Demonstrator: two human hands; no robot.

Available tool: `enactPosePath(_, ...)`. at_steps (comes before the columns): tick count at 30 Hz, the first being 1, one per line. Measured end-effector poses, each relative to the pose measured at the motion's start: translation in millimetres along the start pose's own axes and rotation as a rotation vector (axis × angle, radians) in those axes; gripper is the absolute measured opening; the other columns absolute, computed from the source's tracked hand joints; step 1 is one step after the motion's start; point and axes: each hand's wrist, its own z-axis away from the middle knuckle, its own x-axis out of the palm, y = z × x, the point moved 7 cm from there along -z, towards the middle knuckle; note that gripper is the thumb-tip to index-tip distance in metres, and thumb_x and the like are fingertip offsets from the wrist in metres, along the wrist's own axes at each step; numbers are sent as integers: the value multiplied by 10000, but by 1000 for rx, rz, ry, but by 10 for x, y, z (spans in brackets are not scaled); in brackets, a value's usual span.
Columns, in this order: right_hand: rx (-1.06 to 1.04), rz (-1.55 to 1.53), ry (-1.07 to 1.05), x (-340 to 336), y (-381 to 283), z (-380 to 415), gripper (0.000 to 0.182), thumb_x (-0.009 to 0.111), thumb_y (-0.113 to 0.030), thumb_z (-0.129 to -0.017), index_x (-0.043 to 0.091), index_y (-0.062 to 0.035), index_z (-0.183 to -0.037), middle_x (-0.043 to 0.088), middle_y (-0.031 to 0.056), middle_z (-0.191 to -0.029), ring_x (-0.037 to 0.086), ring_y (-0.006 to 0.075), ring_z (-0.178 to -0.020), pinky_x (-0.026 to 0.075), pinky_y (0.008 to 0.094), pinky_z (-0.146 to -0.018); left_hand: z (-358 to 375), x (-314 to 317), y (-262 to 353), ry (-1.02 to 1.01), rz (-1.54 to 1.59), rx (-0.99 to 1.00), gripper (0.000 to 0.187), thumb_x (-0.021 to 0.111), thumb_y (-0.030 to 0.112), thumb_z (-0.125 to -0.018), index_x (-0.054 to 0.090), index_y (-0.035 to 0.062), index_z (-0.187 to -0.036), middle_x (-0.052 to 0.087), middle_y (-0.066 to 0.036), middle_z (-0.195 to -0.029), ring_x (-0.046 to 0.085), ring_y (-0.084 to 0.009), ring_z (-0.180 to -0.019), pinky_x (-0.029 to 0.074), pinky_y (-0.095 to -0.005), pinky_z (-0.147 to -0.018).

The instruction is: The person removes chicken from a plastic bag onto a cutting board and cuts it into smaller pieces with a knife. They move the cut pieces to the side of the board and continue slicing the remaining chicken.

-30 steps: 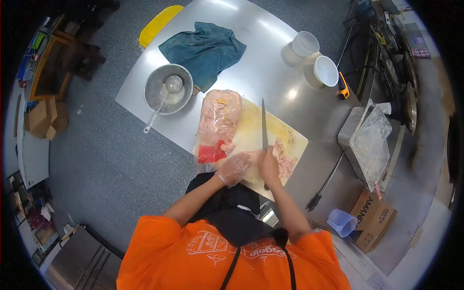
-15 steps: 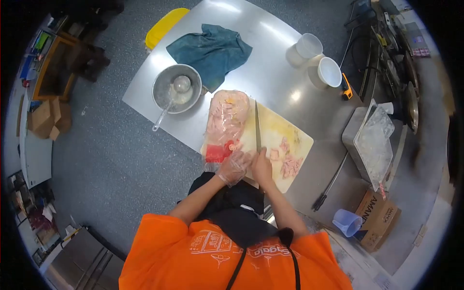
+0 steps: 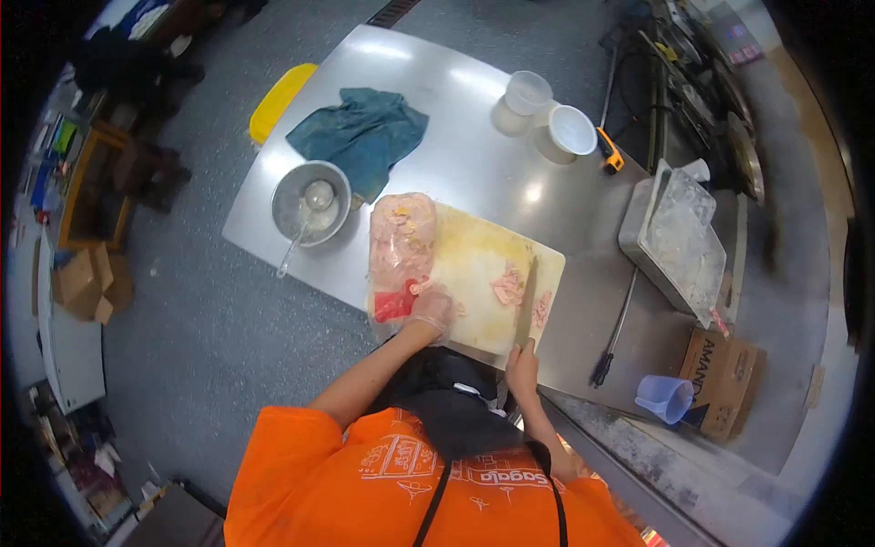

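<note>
On the left side of the frame, I am seeing an open brown box point(image 3: 94, 281). Next, a yellow thing point(image 3: 281, 102) is showing past the edge of the shiny desk point(image 3: 474, 150). A round bowl point(image 3: 312, 223) is sitting on the desk, and a big spoon point(image 3: 319, 194) is resting in it. A blue-green cloth point(image 3: 360, 137) is lying above the bowl. In the middle, a clear bag of pink meat point(image 3: 401, 242) with a red patch is lying along the left side of the cutting board point(image 3: 474, 246).

The left hand point(image 3: 431, 310) is wearing a see-through glove and is bending over the low end of the bag. I cannot tell if its grip is holding anything. Loose meat bits point(image 3: 508, 287) are lying on the right part of the board. Beside them, the right hand point(image 3: 522, 365) is closing its grip around the handle of a long knife point(image 3: 527, 305). The blade is pointing up the frame, between the loose bits and a smaller pink pile point(image 3: 543, 309). Two white tubs point(image 3: 572, 130) are standing at the upper right of the desk.
</note>
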Motion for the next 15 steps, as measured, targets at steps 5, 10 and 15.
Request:
enactPosePath(5, 114, -115, 109, -366, 216, -52, 265, 482, -187, -978, 470, 40, -1113, 641, 338, -856, 629, 530, -842, 468, 582, -723, -28, -738, 290, 26, 69, -106, 187, 603, 168, -853, 750, 79, -927, 721, -177, -965, 702, -319, -940, 561, -450, -792)
enactPosePath(10, 167, -147, 144, -122, 729, -81, 274, 486, -180, -968, 472, 33, -1140, 648, 333, -856, 634, 527, -827, 486, 578, -715, -57, -615, 315, -199, -63, -92, 217, 586, 187, -874, 744, 76, -973, 725, -174, -983, 695, -329, -966, 559, -461, -805)
enactPosePath(15, 107, -336, 38, 167, 575, -54, 322, 462, -205, -981, 460, 64, -1157, 644, 324, -801, 642, 513, -756, 517, 551, -669, -347, -920, 908, -292, 545, -2, 416, 692, 393, -816, 698, 40, -1035, 685, -215, -1096, 659, -390, -1021, 525, -434, -916)
